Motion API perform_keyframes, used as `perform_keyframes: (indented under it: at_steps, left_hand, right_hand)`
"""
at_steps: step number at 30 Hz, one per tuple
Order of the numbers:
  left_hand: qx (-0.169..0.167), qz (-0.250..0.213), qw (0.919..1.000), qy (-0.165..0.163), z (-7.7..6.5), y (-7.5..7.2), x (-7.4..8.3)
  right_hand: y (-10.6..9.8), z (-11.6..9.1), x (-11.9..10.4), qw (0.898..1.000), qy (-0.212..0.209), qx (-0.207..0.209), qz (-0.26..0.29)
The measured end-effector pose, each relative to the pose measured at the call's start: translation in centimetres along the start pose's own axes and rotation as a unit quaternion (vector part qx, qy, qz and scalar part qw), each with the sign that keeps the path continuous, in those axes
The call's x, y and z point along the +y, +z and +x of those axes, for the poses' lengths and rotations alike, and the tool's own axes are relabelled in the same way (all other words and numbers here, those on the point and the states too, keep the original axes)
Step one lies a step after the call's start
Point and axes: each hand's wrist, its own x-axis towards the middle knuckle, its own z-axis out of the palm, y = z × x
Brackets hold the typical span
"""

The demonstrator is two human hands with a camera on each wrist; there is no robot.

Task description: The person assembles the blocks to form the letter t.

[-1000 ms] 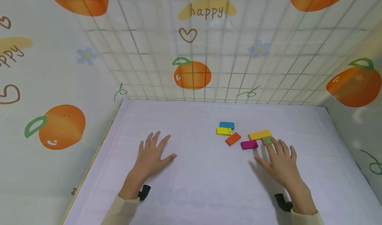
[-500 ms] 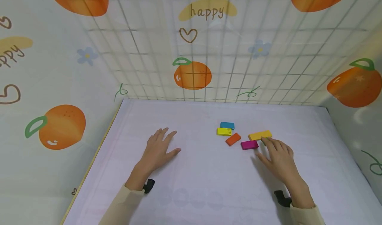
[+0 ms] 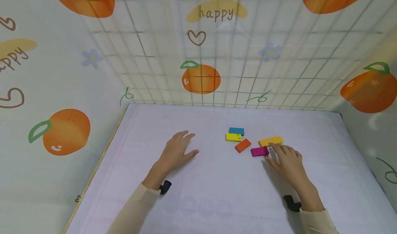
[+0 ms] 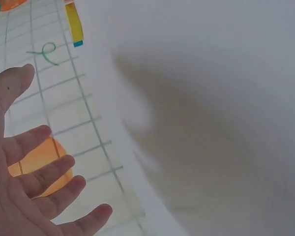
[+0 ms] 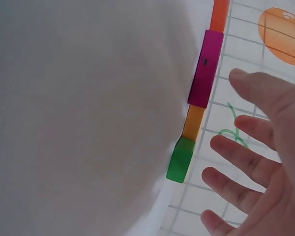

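Note:
My right hand (image 3: 289, 163) hovers with fingers spread and slightly bent, close to the magenta block (image 3: 260, 151) and the long amber block (image 3: 271, 141). It holds nothing. A green block (image 5: 181, 161) appears in the right wrist view; in the head view my right hand hides it. Left of these lie an orange block (image 3: 243, 145), a yellow block (image 3: 233, 137) and a blue block (image 3: 236, 131). My left hand (image 3: 174, 153), fingers apart and nothing in them, is over the white tabletop to the left of the blocks.
The white tabletop (image 3: 217, 185) meets a patterned cloth wall (image 3: 155, 75) at the back. Cloth with printed oranges also rises on both sides. Each wrist wears a black camera mount.
My left hand has moved right and a little away from me, toward the blocks. My right hand has shifted slightly left, its fingers more bent, covering the green block. The blocks have stayed put.

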Motion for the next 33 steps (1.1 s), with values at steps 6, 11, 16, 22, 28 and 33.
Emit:
perform_keyframes:
  at_steps: [6,11,16,22,28,33]
  left_hand:
    - [-0.019,-0.020,0.9996,-0.002,1.4,0.6,1.0]
    - [-0.035,-0.030,0.9989,-0.005,2.5,1.3,1.8]
    - [-0.042,-0.038,0.9983,-0.011,3.5,1.9,2.4]
    - [-0.054,-0.036,0.9979,-0.009,4.7,2.6,2.9]
    - [-0.077,-0.029,0.9965,-0.009,6.1,3.7,3.2]
    - [-0.098,-0.017,0.9950,-0.013,7.4,4.6,3.8]
  right_hand:
    - [0.1,0.4,0.2,1.000,0.010,-0.017,0.004]
    - [0.1,0.8,0.2,0.999,0.022,-0.035,0.014]
    - [0.0,1.0,0.2,0.998,0.024,-0.047,0.022]
    - [-0.2,1.1,0.1,0.998,0.023,-0.052,0.021]
    - [0.0,1.5,0.1,0.998,0.024,-0.057,0.025]
    - [0.0,1.8,0.1,0.998,0.022,-0.060,0.028]
